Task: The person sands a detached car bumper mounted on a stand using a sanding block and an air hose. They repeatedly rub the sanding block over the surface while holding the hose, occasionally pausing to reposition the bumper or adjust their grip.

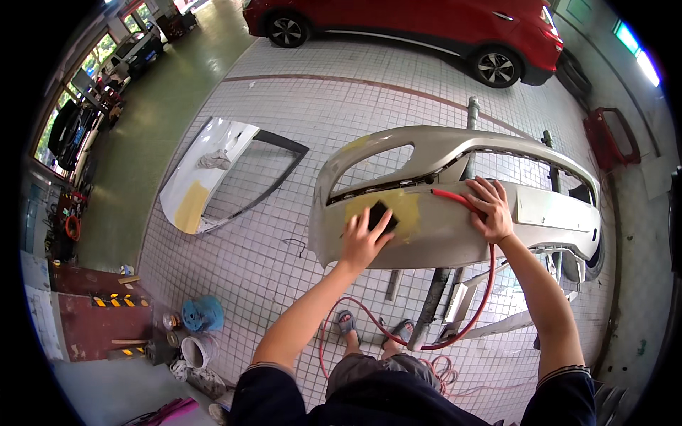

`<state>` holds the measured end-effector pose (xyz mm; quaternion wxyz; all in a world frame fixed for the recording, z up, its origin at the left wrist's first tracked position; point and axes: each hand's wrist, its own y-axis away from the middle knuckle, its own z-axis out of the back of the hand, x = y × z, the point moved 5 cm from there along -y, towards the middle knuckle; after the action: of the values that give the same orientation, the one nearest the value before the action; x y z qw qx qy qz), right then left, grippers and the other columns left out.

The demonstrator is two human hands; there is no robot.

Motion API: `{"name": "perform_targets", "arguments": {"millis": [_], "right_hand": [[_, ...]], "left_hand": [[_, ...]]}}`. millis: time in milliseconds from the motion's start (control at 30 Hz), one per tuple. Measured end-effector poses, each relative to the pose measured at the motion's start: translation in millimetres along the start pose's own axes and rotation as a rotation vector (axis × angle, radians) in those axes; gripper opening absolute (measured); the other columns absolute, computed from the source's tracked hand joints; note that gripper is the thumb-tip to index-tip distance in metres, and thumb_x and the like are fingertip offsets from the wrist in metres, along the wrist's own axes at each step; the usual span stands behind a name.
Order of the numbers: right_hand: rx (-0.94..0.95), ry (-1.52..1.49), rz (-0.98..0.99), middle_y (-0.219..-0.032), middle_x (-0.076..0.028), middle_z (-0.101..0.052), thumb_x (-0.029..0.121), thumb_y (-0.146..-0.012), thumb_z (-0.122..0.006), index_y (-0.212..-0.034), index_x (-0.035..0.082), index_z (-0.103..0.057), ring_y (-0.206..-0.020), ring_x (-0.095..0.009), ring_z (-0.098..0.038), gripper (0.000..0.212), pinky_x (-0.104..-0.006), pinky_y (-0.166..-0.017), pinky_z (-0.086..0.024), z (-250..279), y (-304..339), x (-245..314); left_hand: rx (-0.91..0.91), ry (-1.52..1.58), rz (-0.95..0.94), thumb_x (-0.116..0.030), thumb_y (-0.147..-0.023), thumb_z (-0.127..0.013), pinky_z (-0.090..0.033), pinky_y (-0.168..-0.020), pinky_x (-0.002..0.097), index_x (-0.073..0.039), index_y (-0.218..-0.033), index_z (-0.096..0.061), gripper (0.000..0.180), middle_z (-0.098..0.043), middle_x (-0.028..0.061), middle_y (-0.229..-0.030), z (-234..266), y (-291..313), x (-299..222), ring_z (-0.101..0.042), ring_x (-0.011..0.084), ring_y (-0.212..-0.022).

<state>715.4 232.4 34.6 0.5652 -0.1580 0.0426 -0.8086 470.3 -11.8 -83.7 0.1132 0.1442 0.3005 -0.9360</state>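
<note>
A grey car bumper (pixel 447 238) rests on a stand in front of me, with a yellow filler patch (pixel 410 213) on its left part. My left hand (pixel 364 238) grips a black sanding block (pixel 384 217), pressed against that patch. On the bumper's middle lies my right hand (pixel 490 213), curled around a red air hose (pixel 491 273). The hose's thin dark tip points left toward the patch, and its length hangs past the bumper's lower edge to the floor.
A white car door (pixel 226 135) with yellow filler lies on the tiles at left. Beyond stands a red car (pixel 398 21). Metal stand legs (pixel 431 309) reach down under the bumper. Loose hose (pixel 444 373) coils by my feet. Blue and white buckets (pixel 202 314) sit lower left.
</note>
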Motion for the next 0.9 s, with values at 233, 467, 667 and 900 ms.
{"name": "perform_targets", "arguments": {"millis": [233, 467, 667, 900], "right_hand": [[-0.020, 0.010, 0.006, -0.163, -0.011, -0.058, 0.027, -0.079, -0.068, -0.140, 0.015, -0.076, -0.159, -0.036, -0.044, 0.063, -0.0621, -0.134, -0.020, -0.1, -9.8, 6.1], [-0.018, 0.033, 0.000, -0.163, -0.011, -0.059, 0.028, -0.079, -0.068, -0.139, 0.016, -0.076, -0.158, -0.037, -0.045, 0.061, -0.0624, -0.133, -0.020, 1.0, -2.4, -1.0], [-0.026, 0.039, 0.020, -0.163, -0.011, -0.058, 0.028, -0.078, -0.068, -0.140, 0.017, -0.076, -0.158, -0.037, -0.044, 0.063, -0.0636, -0.133, -0.021, 0.6, -9.8, 5.3], [-0.012, 0.031, 0.000, -0.164, -0.011, -0.057, 0.029, -0.078, -0.068, -0.139, 0.017, -0.076, -0.159, -0.037, -0.042, 0.063, -0.0638, -0.133, -0.019, -1.5, -7.8, 0.3]], "left_hand": [[0.010, -0.010, 0.051, -0.048, -0.102, -0.074, -0.052, -0.098, 0.0530, -0.030, -0.156, -0.065, 0.058, -0.064, 0.0279, -0.144, -1.7, -53.2, 9.1, -0.062, 0.0438, -0.109], [-0.022, 0.002, -0.008, -0.045, -0.099, -0.078, -0.053, -0.096, 0.0534, -0.029, -0.155, -0.067, 0.059, -0.066, 0.0280, -0.141, 5.0, 13.3, 6.5, -0.062, 0.0434, -0.108], [-0.013, -0.053, 0.033, -0.048, -0.100, -0.076, -0.052, -0.098, 0.0528, -0.030, -0.157, -0.065, 0.061, -0.064, 0.0281, -0.145, -4.0, -39.2, 9.8, -0.063, 0.0428, -0.109], [0.002, -0.023, -0.020, -0.050, -0.099, -0.077, -0.051, -0.100, 0.0529, -0.034, -0.159, -0.063, 0.063, -0.063, 0.0288, -0.148, -2.4, 4.5, 17.2, -0.062, 0.0414, -0.113]]}}
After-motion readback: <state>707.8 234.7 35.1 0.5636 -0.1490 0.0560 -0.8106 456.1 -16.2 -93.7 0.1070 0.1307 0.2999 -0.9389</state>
